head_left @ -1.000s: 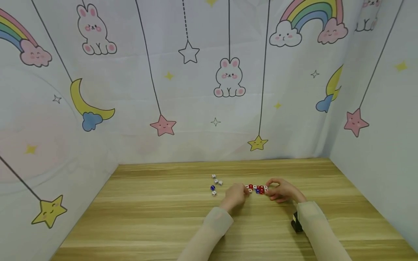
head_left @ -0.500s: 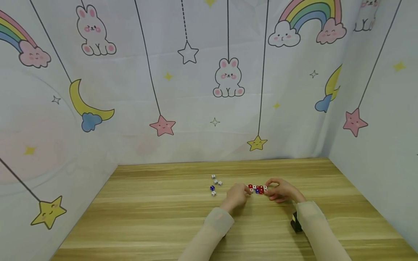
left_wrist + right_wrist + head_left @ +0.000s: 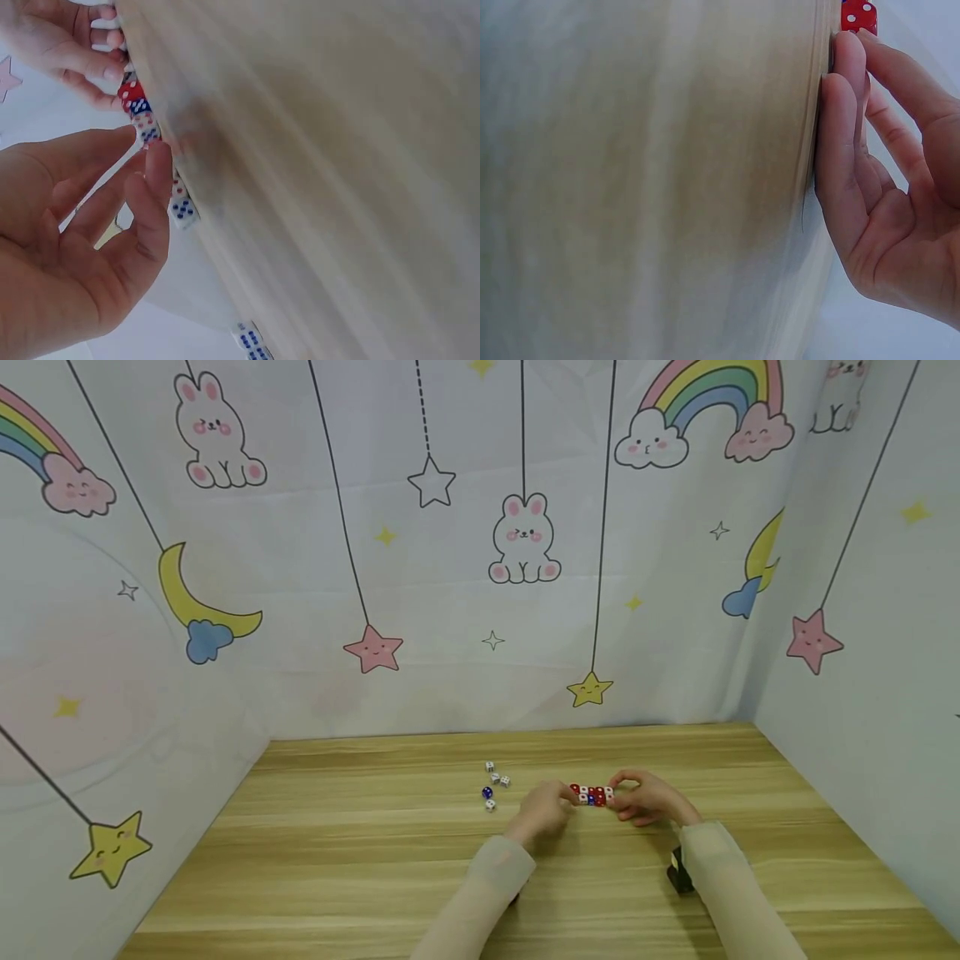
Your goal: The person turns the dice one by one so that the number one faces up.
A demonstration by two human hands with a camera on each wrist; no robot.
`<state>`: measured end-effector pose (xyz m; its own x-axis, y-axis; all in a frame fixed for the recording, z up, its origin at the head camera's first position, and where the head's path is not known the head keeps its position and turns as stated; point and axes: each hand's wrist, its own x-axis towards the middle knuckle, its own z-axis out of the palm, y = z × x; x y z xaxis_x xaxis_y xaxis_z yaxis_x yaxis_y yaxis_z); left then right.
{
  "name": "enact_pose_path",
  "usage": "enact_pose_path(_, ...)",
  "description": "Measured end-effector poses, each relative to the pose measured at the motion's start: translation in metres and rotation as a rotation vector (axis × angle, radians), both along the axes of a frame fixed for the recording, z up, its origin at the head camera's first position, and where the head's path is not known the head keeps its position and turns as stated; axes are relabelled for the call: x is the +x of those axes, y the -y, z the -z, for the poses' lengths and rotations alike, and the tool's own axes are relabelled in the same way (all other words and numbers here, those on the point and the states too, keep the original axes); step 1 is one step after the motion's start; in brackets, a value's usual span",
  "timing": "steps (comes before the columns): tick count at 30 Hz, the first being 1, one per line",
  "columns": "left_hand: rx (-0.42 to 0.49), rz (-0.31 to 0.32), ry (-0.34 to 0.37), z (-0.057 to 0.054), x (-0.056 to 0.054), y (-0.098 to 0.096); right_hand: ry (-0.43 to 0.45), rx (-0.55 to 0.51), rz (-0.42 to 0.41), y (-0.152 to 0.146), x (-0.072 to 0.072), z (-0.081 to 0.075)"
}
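Small red, white and blue dice (image 3: 592, 796) stand side by side in two short rows on the wooden table, between the two hands. My left hand (image 3: 545, 810) is at the left end of the rows, thumb and finger pinching a white die (image 3: 146, 129) at the end of the front row. At the right end, my right hand (image 3: 651, 797) has index finger and thumb curled around the end dice, bracing both rows. In the right wrist view a red die (image 3: 859, 16) shows beyond the fingertips. Fingers hide parts of both row ends.
Left of the rows lie several loose white dice (image 3: 495, 778) and a blue die (image 3: 487, 792). A black device (image 3: 680, 872) shows beside the right sleeve. Cloth walls printed with rabbits and stars (image 3: 592, 689) border the table (image 3: 337, 860).
The white die in the front row has slid right, up against the blue die, with my left fingers moving slightly right. My right hand has stayed at the right end.
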<state>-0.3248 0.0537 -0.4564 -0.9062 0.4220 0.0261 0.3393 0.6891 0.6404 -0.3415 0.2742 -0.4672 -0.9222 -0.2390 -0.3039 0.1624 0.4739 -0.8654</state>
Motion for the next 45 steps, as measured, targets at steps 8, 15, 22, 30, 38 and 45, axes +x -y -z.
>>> enact_pose_path(8,0.313,0.010,0.146,-0.010,-0.017,0.049,-0.008,0.001,-0.002,0.000,0.000,-0.001)
enact_pose_path(15,0.320,-0.109,0.129,-0.015,-0.033,0.100,-0.009,0.006,-0.005,-0.002,0.001,-0.003)
enact_pose_path(22,0.257,-0.257,0.110,-0.007,-0.037,0.122,-0.007,0.027,0.002,-0.002,0.002,-0.005)
enact_pose_path(30,0.218,-0.254,0.096,0.003,-0.034,0.121,-0.011,0.016,-0.015,-0.001,0.004,-0.005)
enact_pose_path(38,0.138,-0.266,0.059,0.000,-0.031,0.113,-0.005,0.007,-0.016,0.000,0.003,-0.004)
enact_pose_path(45,0.094,-0.283,0.044,-0.001,-0.032,0.109,0.000,0.012,-0.014,0.001,0.002,-0.004)
